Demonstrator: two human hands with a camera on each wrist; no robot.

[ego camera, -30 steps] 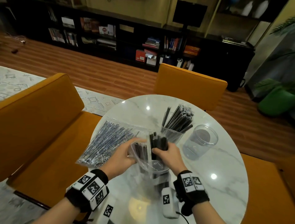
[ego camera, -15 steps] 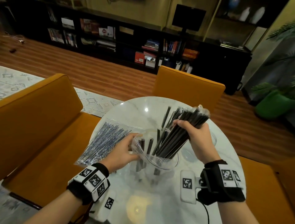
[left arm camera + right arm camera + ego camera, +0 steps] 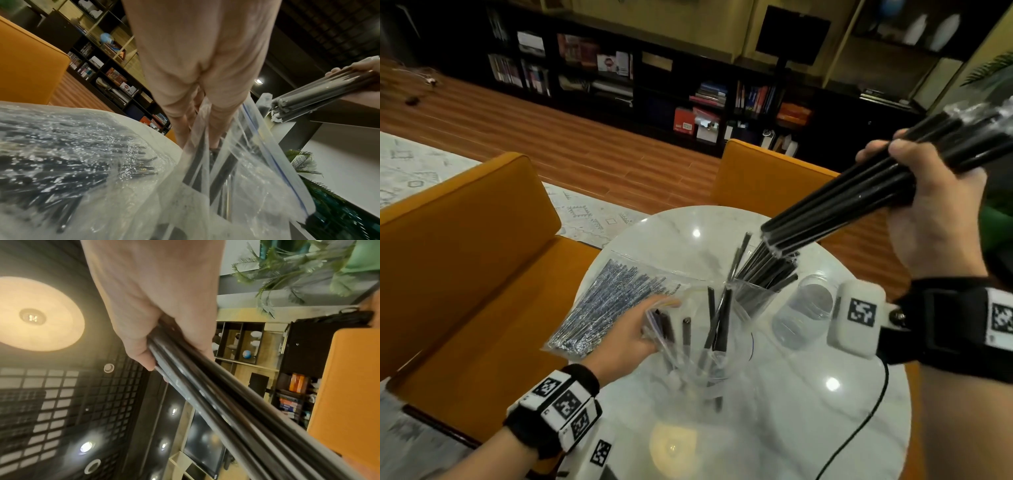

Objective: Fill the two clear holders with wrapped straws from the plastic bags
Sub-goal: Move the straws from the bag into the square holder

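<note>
My right hand [image 3: 914, 185] grips a thick bundle of black wrapped straws [image 3: 842, 202] and holds it high over the right side of the table, lower ends pointing down-left. The right wrist view shows the same bundle [image 3: 226, 402] in my fist [image 3: 160, 313]. My left hand [image 3: 650, 322] pinches the open rim of a clear zip bag [image 3: 705, 356] that stands on the table with a few straws left inside. Behind the bag, one clear holder [image 3: 753, 294] holds several straws. A second clear holder [image 3: 804, 311] to its right holds none.
A second plastic bag full of wrapped straws [image 3: 609, 301] lies flat at the table's left edge. The round marble table [image 3: 774, 428] has orange seats to its left [image 3: 465, 257] and behind [image 3: 767, 174]. A black cable [image 3: 866, 418] runs over the table's right side.
My right hand has pulled the bundle of straws up out of the zip bag and lifted it up and to the right. My left hand has stayed on the bag's rim.
</note>
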